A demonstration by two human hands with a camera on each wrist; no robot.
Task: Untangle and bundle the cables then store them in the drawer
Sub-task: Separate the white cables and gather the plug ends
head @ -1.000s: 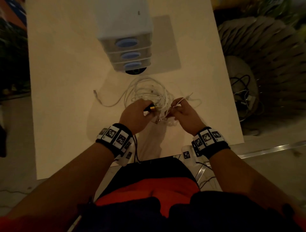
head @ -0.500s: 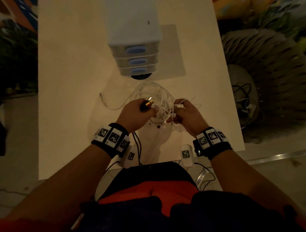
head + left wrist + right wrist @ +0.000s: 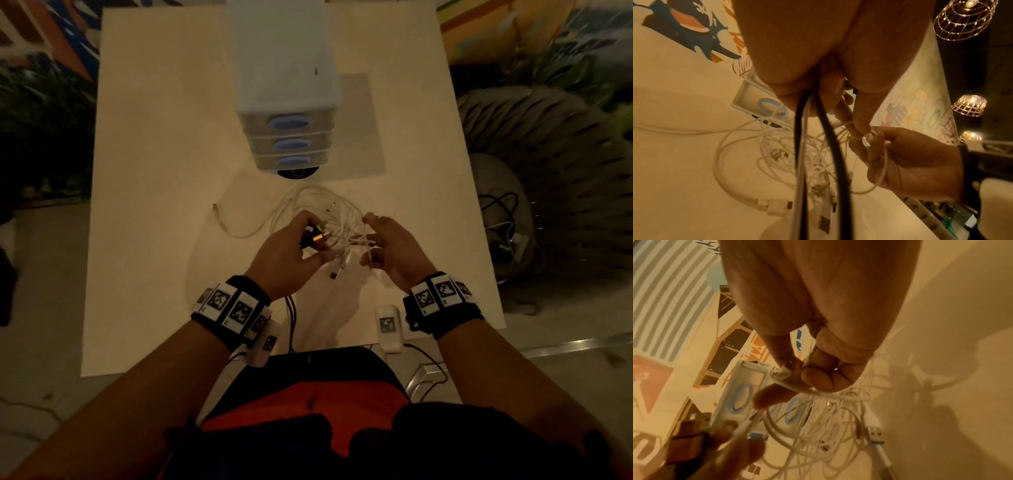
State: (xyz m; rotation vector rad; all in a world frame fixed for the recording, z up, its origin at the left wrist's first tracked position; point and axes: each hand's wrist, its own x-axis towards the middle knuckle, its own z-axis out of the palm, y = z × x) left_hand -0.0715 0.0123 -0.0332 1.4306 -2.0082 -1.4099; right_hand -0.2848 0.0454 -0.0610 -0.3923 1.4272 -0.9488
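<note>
A tangle of white cables (image 3: pixel 329 212) lies on the cream table (image 3: pixel 154 171), in front of a white drawer unit (image 3: pixel 287 144) whose three blue-handled drawers are all closed. My left hand (image 3: pixel 313 238) grips a black and gold plug (image 3: pixel 317 236) just above the tangle. My right hand (image 3: pixel 368 240) pinches a thin white cable (image 3: pixel 789 378) between thumb and fingers, and a loop of it crosses the palm (image 3: pixel 882 164). White USB plugs (image 3: pixel 337 270) dangle between the hands. One loose cable end (image 3: pixel 219 214) trails left on the table.
A black disc (image 3: pixel 296 173) shows under the drawer unit's front. Right of the table stands a woven stool (image 3: pixel 507 222) with dark cords draped on it. Black wrist-camera leads (image 3: pixel 291 318) hang over the table's near edge. The table's left half is bare.
My hands have drawn slightly apart and the right fingers have spread out. The plug in my left hand has tilted, and more cable hangs between the hands.
</note>
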